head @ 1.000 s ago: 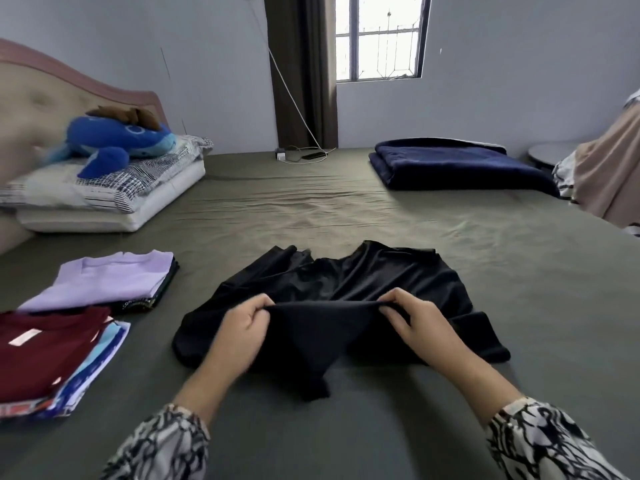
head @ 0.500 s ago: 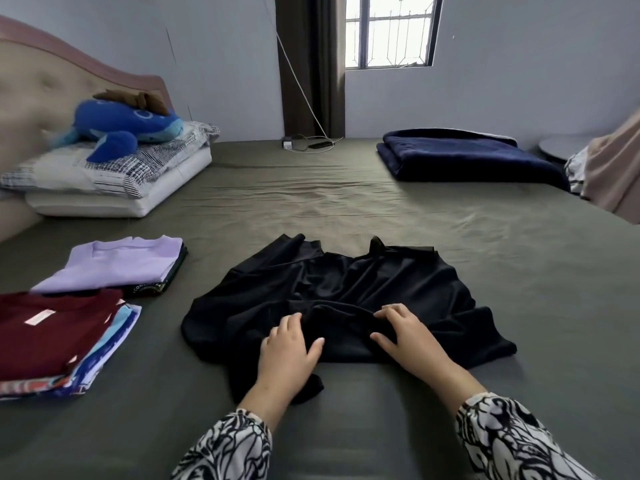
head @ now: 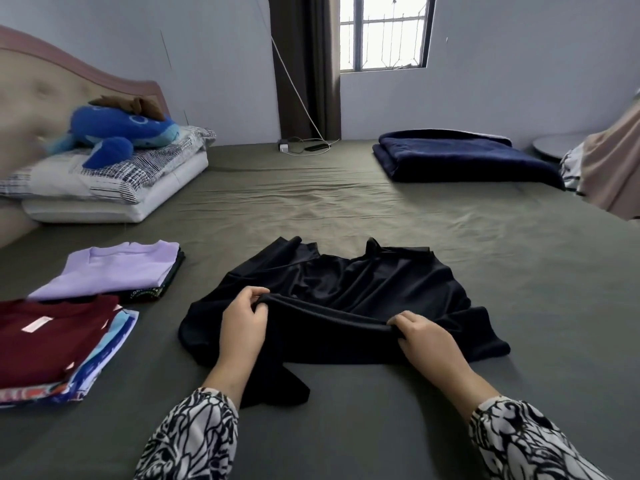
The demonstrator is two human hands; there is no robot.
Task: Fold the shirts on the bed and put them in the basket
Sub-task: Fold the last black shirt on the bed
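A black shirt (head: 349, 289) lies crumpled on the olive bed sheet (head: 346, 209) in front of me. My left hand (head: 244, 322) pinches a raised fold of its near edge at the left. My right hand (head: 424, 336) pinches the same fold at the right, so the fabric stretches between both hands. A folded lilac shirt (head: 117, 268) lies to the left on a dark folded garment. Nearer me, a maroon shirt (head: 52, 337) tops a stack of folded colourful shirts. No basket is in view.
Pillows (head: 114, 188) with a blue plush toy (head: 117, 133) sit at the far left by the headboard. A folded navy blanket (head: 457, 157) lies at the far right. A charger and cable (head: 304, 147) rest by the curtain. Beige cloth (head: 613, 171) hangs at the right edge.
Half a second ago both hands lay flat on the black shirt; now each pinches a fold and lifts it, the hands spread wider apart.
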